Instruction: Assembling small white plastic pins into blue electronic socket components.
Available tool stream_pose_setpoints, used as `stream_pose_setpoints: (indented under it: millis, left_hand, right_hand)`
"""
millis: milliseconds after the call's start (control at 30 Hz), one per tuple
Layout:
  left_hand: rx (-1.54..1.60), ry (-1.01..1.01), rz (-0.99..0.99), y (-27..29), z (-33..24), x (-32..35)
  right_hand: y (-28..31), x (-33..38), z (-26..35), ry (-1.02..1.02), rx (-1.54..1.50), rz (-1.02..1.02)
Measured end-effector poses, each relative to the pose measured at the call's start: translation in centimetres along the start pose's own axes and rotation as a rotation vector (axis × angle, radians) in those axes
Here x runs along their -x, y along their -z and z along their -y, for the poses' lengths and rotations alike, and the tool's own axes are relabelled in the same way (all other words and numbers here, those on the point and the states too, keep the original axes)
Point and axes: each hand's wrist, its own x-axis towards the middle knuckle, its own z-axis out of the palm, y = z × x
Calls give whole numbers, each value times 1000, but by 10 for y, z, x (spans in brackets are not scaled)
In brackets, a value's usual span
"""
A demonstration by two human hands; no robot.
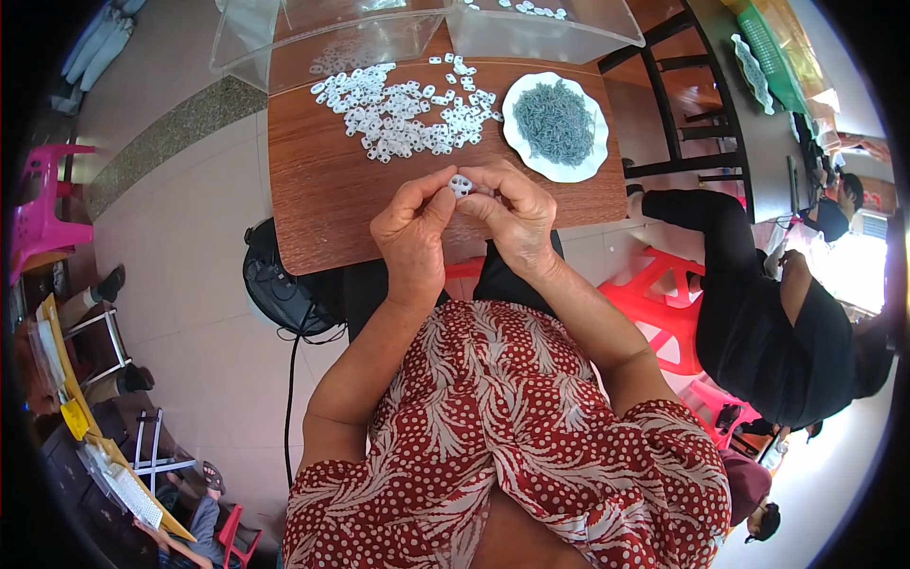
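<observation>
My left hand (412, 232) and my right hand (517, 216) meet over the near edge of a small wooden table (322, 204). Between their fingertips they pinch one small white plastic piece (461, 184) with holes in it. Beyond the hands lies a loose heap of several similar white plastic pieces (403, 109). To the right of the heap stands a white plate (590, 161) filled with small grey-green parts (555, 121).
Clear plastic bins (313, 38) stand at the table's far edge. A black fan (280, 284) sits on the floor to the left, with its cord. Red plastic stools (659, 308) and a seated person in black (768, 322) are on the right. A pink stool (43, 204) is far left.
</observation>
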Motion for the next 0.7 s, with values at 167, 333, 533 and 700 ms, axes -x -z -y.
stream_pose_setpoints:
  millis: [167,333,533,700]
  left_hand:
    - [-36,-24,-27,-1,4,1]
    - [-24,5,-15,-1,3,-2]
    - [-8,2,32,1,-2,-3]
    - [-100,-66,53,4,0,-3]
  right_hand:
    - [2,3,-4,-5,52,15]
    - [2,-1,-4,46,87,9]
    - [3,-5,2,-38,43,27]
    - [0,-3,9,-153,-81,-3]
